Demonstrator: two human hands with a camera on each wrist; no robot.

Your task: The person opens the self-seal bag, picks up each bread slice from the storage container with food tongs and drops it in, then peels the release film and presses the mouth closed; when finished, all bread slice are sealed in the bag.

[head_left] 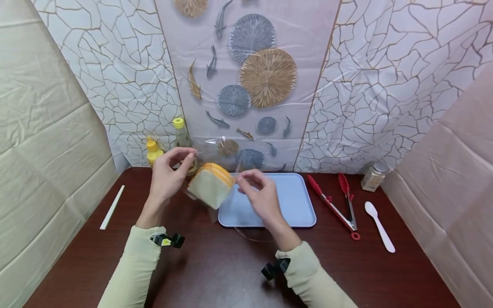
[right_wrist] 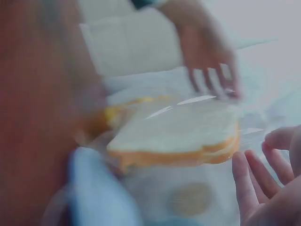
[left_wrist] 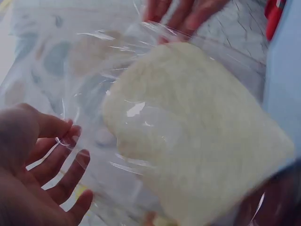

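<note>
A sandwich (head_left: 211, 184) of white bread with an orange-yellow filling sits inside a clear plastic bag (head_left: 221, 147), held above the dark table. My left hand (head_left: 169, 171) pinches the bag's upper left edge between thumb and forefinger. On the other side, my right hand (head_left: 256, 190) pinches the bag's right edge with curled fingers. The left wrist view shows the bread (left_wrist: 197, 136) close up through the film, my left hand (left_wrist: 47, 174) at the lower left. The blurred right wrist view shows the sandwich (right_wrist: 178, 132) side-on and my right hand (right_wrist: 268, 188) beside it.
A light blue tray (head_left: 296, 205) lies just behind the hands. Red tongs (head_left: 335, 205), a white spoon (head_left: 379, 226) and a small jar (head_left: 372, 176) are to its right. Two yellow-capped bottles (head_left: 153, 150) stand at the back left, and a white stick (head_left: 111, 207) lies at the left.
</note>
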